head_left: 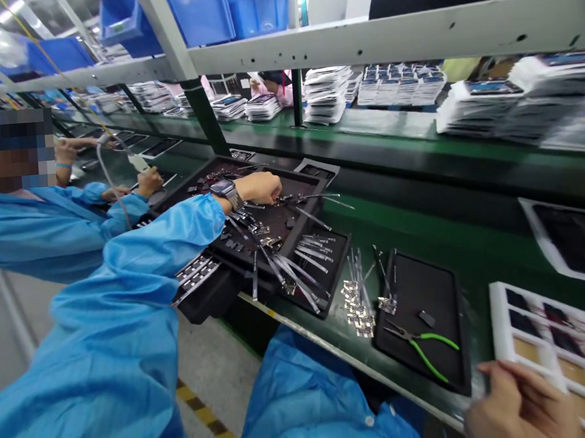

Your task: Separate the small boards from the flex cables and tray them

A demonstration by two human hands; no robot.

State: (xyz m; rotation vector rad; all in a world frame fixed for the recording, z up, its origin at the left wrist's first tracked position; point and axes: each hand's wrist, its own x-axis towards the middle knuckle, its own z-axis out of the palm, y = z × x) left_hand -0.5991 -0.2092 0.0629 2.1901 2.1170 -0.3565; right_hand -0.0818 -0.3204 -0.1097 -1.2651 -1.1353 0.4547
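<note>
My left hand (263, 187), with a watch on its wrist, reaches over a large black tray (242, 256) of loose ribbon cables and small dark parts. Its fingers are curled together, and what they pinch, if anything, is hidden. Silvery ribbon cables (296, 272) hang over the tray's near edge. My right hand (523, 403), slightly blurred, is at the lower right beside a white compartment box (499, 304). Its fingers are bent and pressed together; I cannot make out anything in them. Pliers with green handles (421, 340) lie in a small black tray (427, 283) between my hands.
A bundle of cables with metal ends (357, 308) lies on the green bench. At the right is a white-edged panel (574, 239). Stacks of white sheets (328, 93) stand behind, under a shelf beam (340, 45). A co-worker in blue (27, 231) works at the left.
</note>
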